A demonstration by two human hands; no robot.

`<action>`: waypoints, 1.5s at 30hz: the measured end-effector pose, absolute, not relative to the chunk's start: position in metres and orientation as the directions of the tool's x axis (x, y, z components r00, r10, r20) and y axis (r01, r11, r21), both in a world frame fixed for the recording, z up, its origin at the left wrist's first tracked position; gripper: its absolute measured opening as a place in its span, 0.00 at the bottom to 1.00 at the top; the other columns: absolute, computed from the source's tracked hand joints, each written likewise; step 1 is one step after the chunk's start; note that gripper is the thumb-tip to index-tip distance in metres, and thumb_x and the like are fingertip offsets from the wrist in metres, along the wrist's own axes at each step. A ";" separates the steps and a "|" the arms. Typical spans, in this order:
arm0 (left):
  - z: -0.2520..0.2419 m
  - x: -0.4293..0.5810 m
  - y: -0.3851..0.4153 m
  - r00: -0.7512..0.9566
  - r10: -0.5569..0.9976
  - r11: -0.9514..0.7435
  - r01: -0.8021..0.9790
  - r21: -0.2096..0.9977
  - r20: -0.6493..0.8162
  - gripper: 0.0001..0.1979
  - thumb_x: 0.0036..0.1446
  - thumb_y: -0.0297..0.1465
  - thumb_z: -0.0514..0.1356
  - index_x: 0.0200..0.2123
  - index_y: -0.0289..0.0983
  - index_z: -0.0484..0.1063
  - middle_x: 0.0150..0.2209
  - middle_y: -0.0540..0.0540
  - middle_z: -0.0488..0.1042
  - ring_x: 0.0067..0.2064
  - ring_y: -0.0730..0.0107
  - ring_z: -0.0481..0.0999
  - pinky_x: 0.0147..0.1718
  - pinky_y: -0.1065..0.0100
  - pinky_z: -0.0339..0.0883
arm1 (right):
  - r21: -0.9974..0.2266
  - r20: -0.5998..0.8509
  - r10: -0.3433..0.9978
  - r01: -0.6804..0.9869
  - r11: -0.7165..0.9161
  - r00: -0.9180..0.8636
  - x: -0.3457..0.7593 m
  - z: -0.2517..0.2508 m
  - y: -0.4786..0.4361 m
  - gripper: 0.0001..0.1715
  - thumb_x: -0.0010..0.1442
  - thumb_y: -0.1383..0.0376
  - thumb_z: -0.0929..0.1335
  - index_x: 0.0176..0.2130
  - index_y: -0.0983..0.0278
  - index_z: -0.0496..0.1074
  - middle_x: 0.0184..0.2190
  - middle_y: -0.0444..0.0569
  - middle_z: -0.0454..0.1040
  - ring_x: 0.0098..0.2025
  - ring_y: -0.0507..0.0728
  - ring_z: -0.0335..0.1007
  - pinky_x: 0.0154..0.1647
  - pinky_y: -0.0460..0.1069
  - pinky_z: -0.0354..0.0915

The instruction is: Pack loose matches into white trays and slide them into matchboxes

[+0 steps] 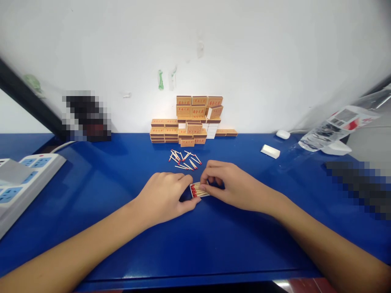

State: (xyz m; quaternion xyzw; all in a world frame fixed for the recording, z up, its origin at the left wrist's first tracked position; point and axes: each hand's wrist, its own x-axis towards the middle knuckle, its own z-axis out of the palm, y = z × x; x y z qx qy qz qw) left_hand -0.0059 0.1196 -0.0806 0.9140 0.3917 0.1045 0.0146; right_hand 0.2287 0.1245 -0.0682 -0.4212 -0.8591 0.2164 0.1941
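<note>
A small matchbox tray [191, 191] filled with red-headed matches [197, 190] lies on the blue table in front of me. My left hand [166, 193] is closed on the tray's left end, with the thumb at its near side and the fingers at its far side. My right hand [230, 183] pinches at the matches from the right, fingertips down among the sticks and covering the tray's right end. Just beyond my hands, loose matches [185, 159] are scattered on the table.
Stacked matchboxes [165, 131] stand against the white wall [259, 61]. On the right are a small white box [270, 151], a white mouse-like object [283, 134] and a clear plastic bottle [324, 129]. A power strip [29, 179] lies at the left.
</note>
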 end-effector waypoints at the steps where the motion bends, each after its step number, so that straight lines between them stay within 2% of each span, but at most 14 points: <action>1: -0.081 -0.006 0.119 0.674 0.718 -0.694 0.712 0.108 0.176 0.15 0.65 0.46 0.62 0.38 0.38 0.75 0.32 0.48 0.81 0.34 0.57 0.82 0.28 0.63 0.64 | -0.524 0.166 0.823 0.658 0.540 -0.543 0.229 -0.068 0.130 0.07 0.68 0.64 0.70 0.36 0.62 0.77 0.34 0.45 0.74 0.33 0.52 0.68 0.34 0.48 0.62; 4: -0.081 -0.006 0.119 0.676 0.719 -0.694 0.712 0.111 0.162 0.16 0.64 0.47 0.63 0.40 0.39 0.76 0.32 0.48 0.80 0.34 0.56 0.82 0.28 0.63 0.63 | -0.475 0.172 0.890 0.756 0.451 -0.423 0.230 -0.066 0.155 0.07 0.66 0.65 0.70 0.36 0.62 0.79 0.30 0.45 0.76 0.31 0.53 0.68 0.33 0.49 0.61; 8: -0.080 -0.006 0.118 0.678 0.720 -0.694 0.711 0.118 0.146 0.18 0.65 0.49 0.62 0.40 0.39 0.76 0.33 0.47 0.80 0.34 0.55 0.82 0.27 0.63 0.62 | -0.484 0.085 0.952 0.824 0.297 -0.293 0.230 -0.065 0.190 0.08 0.63 0.64 0.70 0.34 0.64 0.79 0.28 0.46 0.78 0.28 0.53 0.69 0.30 0.49 0.61; 13: -0.079 -0.007 0.119 0.697 0.697 -0.717 0.686 0.127 0.166 0.17 0.65 0.47 0.62 0.41 0.39 0.75 0.32 0.47 0.80 0.34 0.56 0.82 0.27 0.62 0.63 | -0.478 0.029 0.952 0.832 0.280 -0.304 0.219 -0.068 0.200 0.09 0.61 0.62 0.71 0.31 0.64 0.79 0.29 0.49 0.80 0.29 0.54 0.71 0.30 0.49 0.61; 15: -0.079 -0.008 0.120 0.694 0.701 -0.713 0.688 0.137 0.161 0.16 0.65 0.46 0.62 0.42 0.39 0.75 0.33 0.47 0.81 0.34 0.56 0.82 0.28 0.62 0.64 | -0.462 0.043 0.952 0.839 0.287 -0.303 0.217 -0.067 0.196 0.09 0.61 0.62 0.71 0.32 0.64 0.79 0.29 0.48 0.80 0.30 0.55 0.72 0.30 0.50 0.61; 19: -0.080 -0.011 0.122 0.684 0.714 -0.700 0.691 0.180 0.150 0.14 0.66 0.44 0.61 0.43 0.40 0.76 0.34 0.48 0.81 0.35 0.55 0.83 0.30 0.61 0.66 | -0.339 0.140 0.958 0.897 0.283 -0.250 0.240 -0.057 0.196 0.08 0.63 0.62 0.71 0.36 0.63 0.79 0.31 0.49 0.81 0.31 0.56 0.73 0.32 0.51 0.61; 23: -0.081 -0.011 0.122 0.689 0.707 -0.706 0.680 0.198 0.158 0.15 0.66 0.44 0.61 0.46 0.40 0.76 0.35 0.48 0.82 0.35 0.56 0.82 0.30 0.61 0.66 | -0.301 0.132 0.990 0.950 0.078 -0.040 0.301 -0.041 0.218 0.08 0.63 0.62 0.71 0.36 0.64 0.80 0.32 0.52 0.80 0.33 0.58 0.73 0.33 0.51 0.62; 25: -0.080 -0.010 0.122 0.691 0.706 -0.707 0.677 0.203 0.156 0.15 0.65 0.43 0.61 0.48 0.40 0.76 0.35 0.48 0.82 0.34 0.57 0.82 0.29 0.61 0.65 | -0.293 0.125 0.992 0.956 0.020 0.018 0.329 -0.037 0.232 0.08 0.61 0.65 0.72 0.40 0.66 0.80 0.37 0.55 0.81 0.34 0.60 0.74 0.35 0.52 0.64; 28: -0.079 -0.008 0.123 0.699 0.699 -0.714 0.665 0.219 0.155 0.15 0.66 0.42 0.61 0.48 0.39 0.76 0.35 0.48 0.82 0.34 0.58 0.82 0.29 0.62 0.65 | -0.320 0.125 0.992 0.946 0.060 -0.020 0.345 -0.041 0.249 0.21 0.59 0.67 0.74 0.53 0.66 0.78 0.48 0.56 0.80 0.39 0.58 0.76 0.42 0.51 0.68; 30: -0.079 -0.008 0.123 0.698 0.698 -0.715 0.663 0.221 0.160 0.15 0.67 0.43 0.60 0.47 0.39 0.76 0.35 0.48 0.81 0.33 0.59 0.81 0.29 0.63 0.65 | -0.337 0.122 0.992 0.939 0.063 -0.023 0.342 -0.049 0.258 0.25 0.58 0.67 0.75 0.56 0.63 0.77 0.51 0.55 0.79 0.42 0.57 0.76 0.47 0.49 0.69; 34: -0.081 -0.010 0.124 0.671 0.717 -0.697 0.688 0.204 0.189 0.16 0.67 0.45 0.61 0.46 0.38 0.76 0.33 0.48 0.81 0.32 0.61 0.81 0.28 0.64 0.65 | -0.364 0.106 0.979 0.923 -0.122 0.172 0.326 -0.066 0.274 0.13 0.63 0.62 0.72 0.45 0.68 0.80 0.42 0.61 0.81 0.44 0.64 0.77 0.45 0.54 0.69; 37: -0.081 -0.010 0.126 0.660 0.725 -0.689 0.697 0.199 0.197 0.17 0.67 0.46 0.62 0.46 0.38 0.76 0.32 0.48 0.80 0.31 0.62 0.80 0.28 0.65 0.65 | -0.402 0.058 0.945 0.874 -0.272 0.321 0.318 -0.071 0.282 0.15 0.65 0.58 0.71 0.35 0.68 0.78 0.32 0.63 0.78 0.40 0.68 0.78 0.39 0.56 0.68; 41: -0.081 -0.010 0.126 0.647 0.738 -0.675 0.709 0.205 0.192 0.19 0.66 0.49 0.63 0.46 0.39 0.77 0.28 0.50 0.77 0.29 0.63 0.79 0.28 0.65 0.67 | -0.489 -0.012 0.926 0.805 -0.336 0.378 0.314 -0.065 0.278 0.15 0.63 0.57 0.73 0.33 0.68 0.75 0.24 0.55 0.73 0.28 0.61 0.72 0.30 0.53 0.63; 45: -0.080 -0.011 0.125 0.625 0.739 -0.673 0.705 0.225 0.252 0.25 0.65 0.51 0.63 0.54 0.38 0.75 0.31 0.49 0.77 0.31 0.61 0.79 0.32 0.62 0.72 | -0.592 -0.003 0.931 0.749 -0.296 0.366 0.313 -0.048 0.249 0.18 0.66 0.55 0.69 0.32 0.67 0.73 0.21 0.49 0.69 0.21 0.52 0.61 0.25 0.51 0.58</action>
